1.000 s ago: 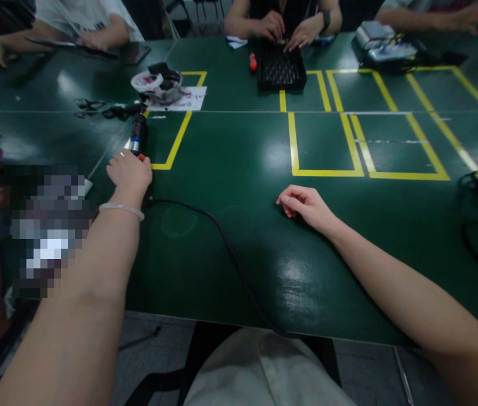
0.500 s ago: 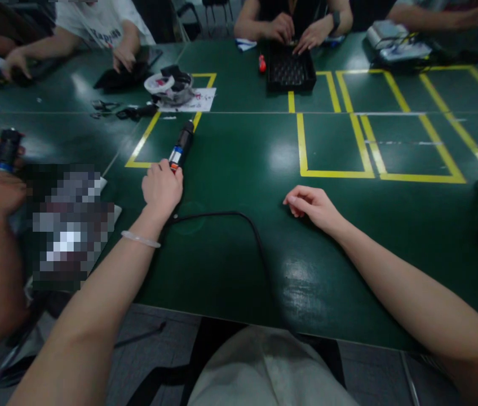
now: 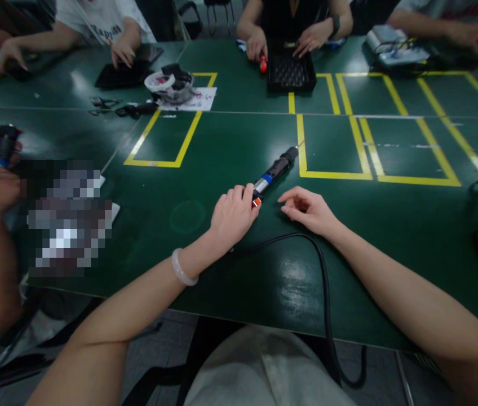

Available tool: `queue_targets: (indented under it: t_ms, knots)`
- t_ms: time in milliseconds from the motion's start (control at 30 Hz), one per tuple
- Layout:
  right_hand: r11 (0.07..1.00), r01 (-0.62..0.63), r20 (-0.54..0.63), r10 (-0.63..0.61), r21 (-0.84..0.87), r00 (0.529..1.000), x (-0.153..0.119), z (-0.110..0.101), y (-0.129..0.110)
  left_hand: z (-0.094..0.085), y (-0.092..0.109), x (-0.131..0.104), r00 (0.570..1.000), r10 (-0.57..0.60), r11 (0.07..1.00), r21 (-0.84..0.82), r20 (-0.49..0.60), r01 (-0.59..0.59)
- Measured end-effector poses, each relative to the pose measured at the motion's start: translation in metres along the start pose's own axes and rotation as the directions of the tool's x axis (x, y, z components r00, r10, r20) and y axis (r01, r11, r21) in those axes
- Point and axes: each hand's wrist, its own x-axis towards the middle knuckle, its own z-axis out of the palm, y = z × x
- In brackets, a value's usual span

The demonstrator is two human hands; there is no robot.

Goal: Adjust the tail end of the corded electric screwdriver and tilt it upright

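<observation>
My left hand [image 3: 234, 214] is wrapped round the rear end of a black electric screwdriver [image 3: 276, 169] with a blue ring and a silver band. The tool points up and right, its thin bit near the left line of a yellow taped box. From its rear, a black cable [image 3: 323, 270] curves right and drops over the table's front edge. My right hand [image 3: 304, 208] rests on the green table just right of the tool, fingers loosely curled and apart, with nothing in it. A small gap separates it from the screwdriver.
Yellow tape outlines [image 3: 336, 175] mark the green table. At the left a person's hands hold another dark tool [image 3: 4, 144] beside a blurred-out object. Across the table lie a black tray [image 3: 292, 73], a roll-like bundle [image 3: 171, 84] and devices with cables [image 3: 399, 48].
My left hand has carried the screwdriver to the right, close to my right hand, and the cable has shifted right. A person's hand across the table has reached the red item beside the tray.
</observation>
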Motion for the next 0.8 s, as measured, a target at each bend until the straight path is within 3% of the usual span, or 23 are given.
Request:
queue_targets:
  t_ms: [167, 333, 467, 567, 800]
  knots:
    - [0.991, 0.089, 0.103, -0.078, -0.104, 0.992, -0.003, 0.005, -0.006, -0.003, 0.029, -0.003, 0.994, 0.111, 0.991, -0.075, 0.008, -0.11]
    - [0.982, 0.091, 0.103, -0.074, -0.168, 0.992, -0.003, 0.007, -0.01, -0.007, 0.033, -0.006, 0.99, 0.134, 0.983, -0.127, 0.034, -0.129]
    - [0.997, -0.07, 0.053, 0.068, 0.044, 0.996, -0.001, 0.009, -0.01, -0.007, 0.028, -0.009, 0.989, 0.146, 0.978, -0.152, 0.028, -0.14]
    - [0.955, -0.208, 0.067, 0.198, 0.214, 0.978, 0.001, 0.008, -0.011, -0.006, 0.026, -0.011, 0.988, 0.153, 0.975, -0.163, 0.018, -0.148]
    - [0.905, -0.262, 0.082, 0.249, 0.335, 0.965, 0.002, 0.006, -0.016, -0.005, 0.025, -0.011, 0.987, 0.16, 0.971, -0.181, 0.014, -0.155]
